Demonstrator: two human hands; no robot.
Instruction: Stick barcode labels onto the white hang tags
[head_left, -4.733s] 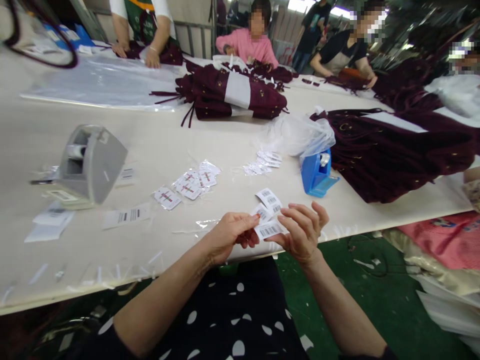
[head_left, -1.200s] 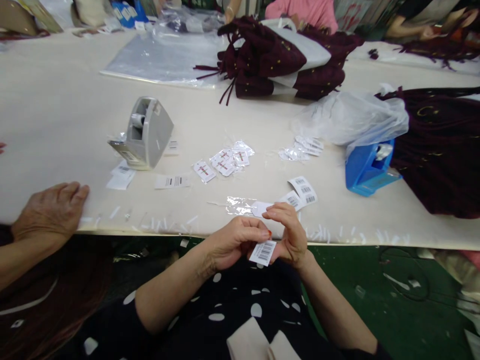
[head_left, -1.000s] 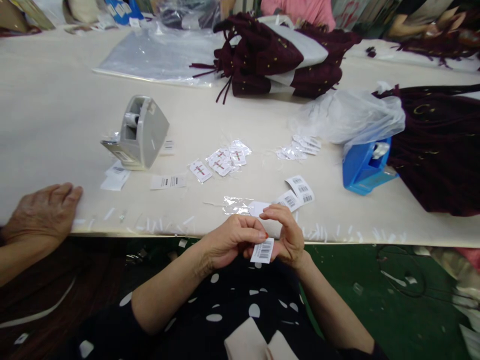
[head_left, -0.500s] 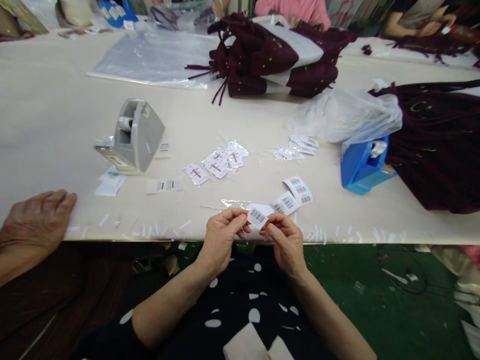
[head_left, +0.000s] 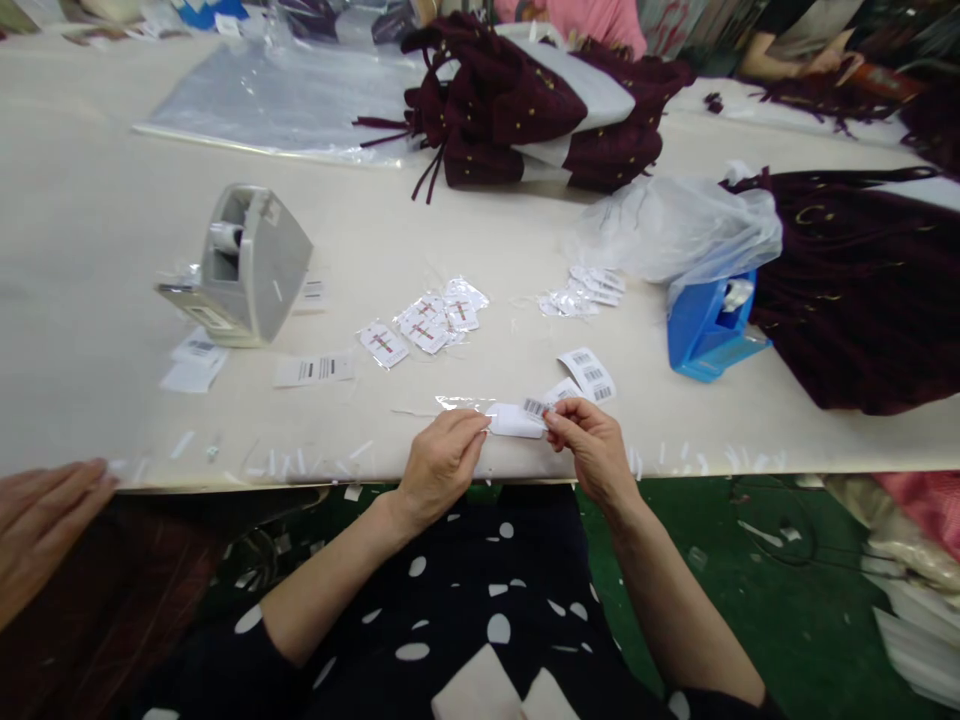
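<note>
Near the table's front edge, my left hand [head_left: 444, 455] pinches the left end of a white tag [head_left: 516, 421]. The tag lies flat with its blank side up. My right hand [head_left: 592, 445] holds a small barcode sticker [head_left: 537, 408] between thumb and fingers, over the tag's right end. A strip of barcode labels [head_left: 589, 374] lies just beyond my right hand. Printed tags in clear sleeves [head_left: 425, 323] lie in a loose group further in, with more tags [head_left: 585, 292] to their right.
A grey tape dispenser [head_left: 259, 265] stands at left, a blue one [head_left: 709, 330] at right under a plastic bag [head_left: 675, 230]. Dark red bags [head_left: 510, 110] lie at the back and right [head_left: 862, 290]. Another person's hand [head_left: 49, 525] is at the left edge.
The barcode sticker has moved right, away from my left hand, with my right hand. The white tag now shows beneath it. The other person's hand at left has shifted down and outward.
</note>
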